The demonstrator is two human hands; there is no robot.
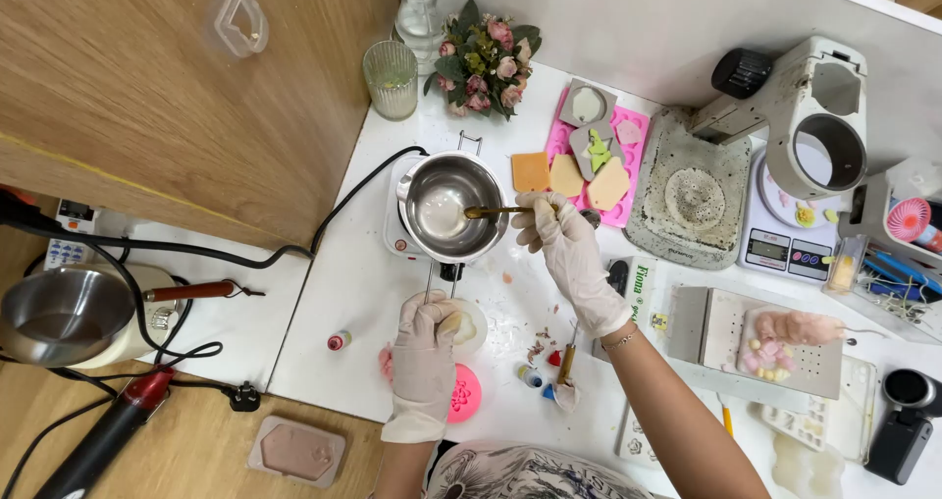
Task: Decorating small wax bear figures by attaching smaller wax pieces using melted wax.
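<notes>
While your right hand (569,254) grips the spoon (496,210), stirring the pot (453,207) at 12 o'clock, your left hand (424,347) clamps its handle (429,281), probably; next, steady scraping.

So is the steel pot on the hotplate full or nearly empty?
Nearly empty: the pot shows bare shiny walls, with only a shallow pale pool at the bottom, which the spoon reaches into.

Bright even overhead light, soft short shadows, mild glare in steel pot (446,205), sharp focus.
</notes>
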